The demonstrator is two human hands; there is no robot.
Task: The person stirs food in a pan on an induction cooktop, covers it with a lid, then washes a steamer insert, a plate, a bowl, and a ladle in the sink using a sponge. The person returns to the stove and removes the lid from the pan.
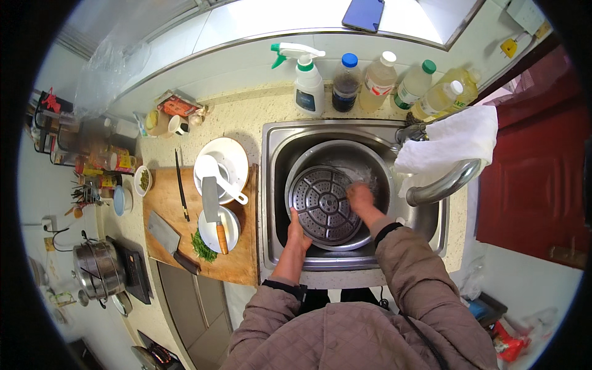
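Note:
A round perforated metal steamer tray (319, 185) lies tilted in a large stainless steel basin (385, 171), which sits inside the sink (269, 162). My left hand (298, 231) grips the tray's lower left rim, with the thumb up along its edge. My right hand (360, 198) is at the tray's right side, fingers curled and slightly blurred; whether it holds something is hidden. Some water shows in the basin beyond the right hand. The curved faucet (439, 185) reaches over the sink's right part, with a white cloth (455, 134) draped over it.
Left of the sink, a wooden cutting board (169, 185) bears two cleavers (164, 233), chopsticks (180, 185), white bowls (231, 152), a white ladle and chopped greens (201, 247). A spray bottle (309, 88) and several plastic bottles (347, 83) stand behind the sink. A steamer pot (99, 268) stands far left.

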